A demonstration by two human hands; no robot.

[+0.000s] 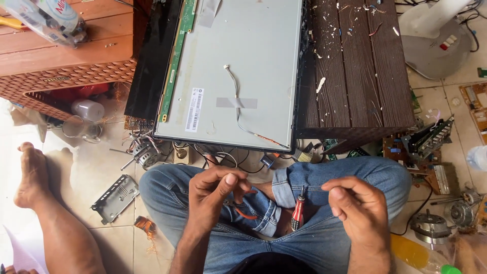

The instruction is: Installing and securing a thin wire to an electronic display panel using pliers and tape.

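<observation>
Head view: you are sitting cross-legged on the tiled floor, and your left hand (215, 195) is curling its fingers inward, thumb pressing toward the fingertips as if pinching something very small; what it is pinching, I cannot tell. Your right hand (357, 203) is also curling loosely, fingertips drawing together, and nothing is showing in it. A red-handled screwdriver (298, 213) is resting upright in your lap between your knees, touching the jeans, and orange-handled pliers (243, 210) are lying just beneath your left hand.

The display panel (238, 71) is lying face down ahead of your knees, partly on the dark wooden table (355, 66), with a thin cable (237, 101) taped across its grey back.

A small part pinched that lightly is likely slipping away if your grip is loosening, and it would be vanishing among the loose wires, the small motor (144, 155) and the metal bracket (115, 197) scattered on the floor. The screwdriver is standing unsteadily and could be tipping out if your legs are shifting. Another person's bare foot (31, 175) is resting near the bracket.
</observation>
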